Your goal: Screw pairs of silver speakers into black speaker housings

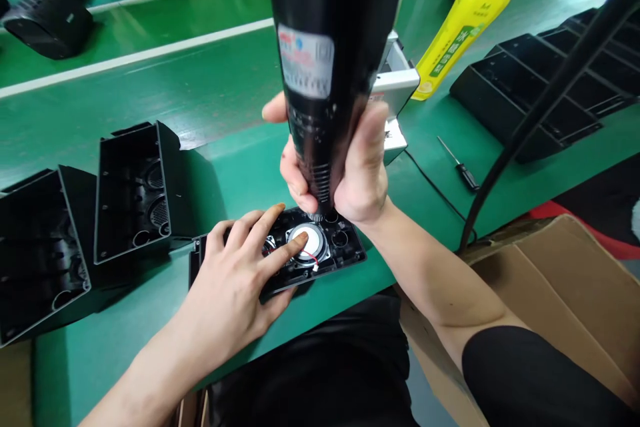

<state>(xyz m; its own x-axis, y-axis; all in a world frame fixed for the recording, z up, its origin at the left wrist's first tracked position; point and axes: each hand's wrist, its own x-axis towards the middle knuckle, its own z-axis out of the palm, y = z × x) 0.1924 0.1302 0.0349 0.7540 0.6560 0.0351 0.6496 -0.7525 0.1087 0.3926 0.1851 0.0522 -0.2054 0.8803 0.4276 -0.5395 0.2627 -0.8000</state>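
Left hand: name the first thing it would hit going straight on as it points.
Probably the right hand, wrapped around the black tool, ahead of the left hand in the picture. Their height above the black panel is unclear, so it might pass beneath.

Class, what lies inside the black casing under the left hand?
Inside the casing: a round speaker with a white centre, a red wire and a white connector. What the left hand covers cannot be seen.

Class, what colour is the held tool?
The held tool is mainly black; head view shows it.
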